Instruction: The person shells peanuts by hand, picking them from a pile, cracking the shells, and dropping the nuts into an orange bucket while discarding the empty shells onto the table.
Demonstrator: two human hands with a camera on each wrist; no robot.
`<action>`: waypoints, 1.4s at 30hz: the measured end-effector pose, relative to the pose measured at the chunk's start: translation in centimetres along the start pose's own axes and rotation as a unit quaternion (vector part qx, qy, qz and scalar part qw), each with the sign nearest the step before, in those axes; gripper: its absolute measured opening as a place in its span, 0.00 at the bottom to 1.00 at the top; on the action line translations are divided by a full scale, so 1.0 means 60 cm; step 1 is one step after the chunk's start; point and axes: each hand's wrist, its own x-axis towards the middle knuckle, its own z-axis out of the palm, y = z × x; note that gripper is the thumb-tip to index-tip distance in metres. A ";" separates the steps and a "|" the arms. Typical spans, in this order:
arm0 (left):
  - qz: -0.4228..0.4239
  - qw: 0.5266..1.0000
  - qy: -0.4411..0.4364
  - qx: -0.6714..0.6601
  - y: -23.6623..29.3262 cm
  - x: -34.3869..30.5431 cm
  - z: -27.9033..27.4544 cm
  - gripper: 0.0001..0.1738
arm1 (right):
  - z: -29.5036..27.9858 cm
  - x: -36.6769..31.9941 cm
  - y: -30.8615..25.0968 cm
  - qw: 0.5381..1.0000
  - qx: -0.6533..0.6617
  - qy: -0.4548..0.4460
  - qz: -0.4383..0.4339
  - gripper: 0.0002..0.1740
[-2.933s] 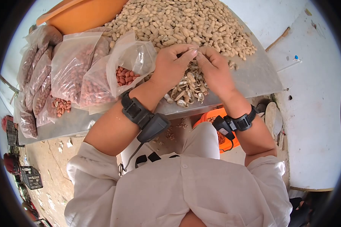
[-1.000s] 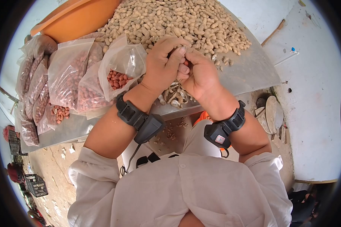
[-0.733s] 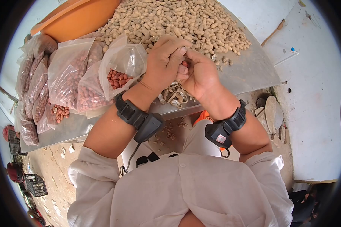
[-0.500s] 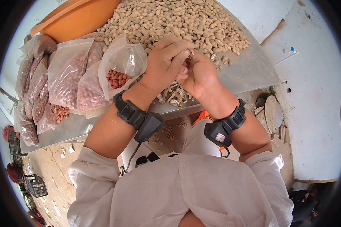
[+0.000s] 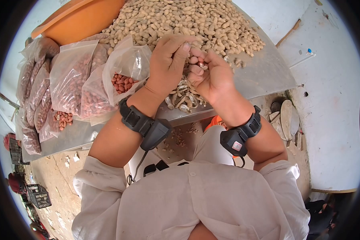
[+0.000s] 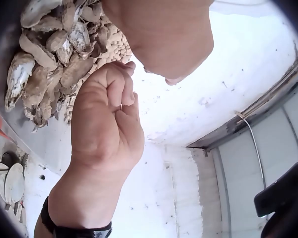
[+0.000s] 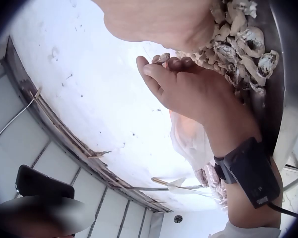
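In the head view, the left hand (image 5: 168,66) is beside the right, thumb raised and fingers reaching over, with nothing visible between them. The right hand (image 5: 218,76) has curled fingers around a partly opened peanut (image 5: 203,65), with a red kernel and pale shell showing. Its palm is turned up. Beneath both hands lies a pile of empty shells (image 5: 184,96). The right wrist view shows the left hand (image 7: 188,91) near a small shell piece (image 7: 162,58). Curled fingers of the right hand (image 6: 104,119) appear in the left wrist view.
Whole peanuts (image 5: 180,20) cover the back of the metal table (image 5: 264,80). An orange basin (image 5: 80,22) stands at the back left. Bags of red kernels (image 5: 74,80) line the left side; one open bag (image 5: 124,82) stands near the left forearm. Loose kernels (image 5: 63,119) lie at the front left.
The left hand has shifted left, its thumb leaving the right hand's fingertips. The peanut in the right hand shows more plainly, as do the shells below. Earlier, both hands were pinched together.
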 end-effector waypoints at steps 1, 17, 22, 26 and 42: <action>0.003 1.000 0.006 0.004 0.000 0.000 0.001 0.11 | -0.005 0.003 -0.004 1.000 -0.015 -0.005 -0.008 0.14; 0.074 0.991 -0.103 0.045 -0.015 -0.017 0.023 0.14 | -0.023 0.014 -0.011 0.997 0.003 -0.055 -0.055 0.22; 0.074 0.995 -0.069 0.026 -0.022 -0.017 0.025 0.12 | -0.013 0.007 -0.006 0.997 0.021 -0.039 -0.067 0.23; 0.045 0.997 -0.068 0.009 -0.004 -0.014 0.024 0.08 | -0.021 0.005 -0.006 0.995 0.007 -0.078 -0.054 0.24; -0.048 0.999 -0.019 -0.003 -0.007 -0.014 0.014 0.05 | -0.015 -0.004 -0.014 0.995 0.031 -0.028 -0.090 0.20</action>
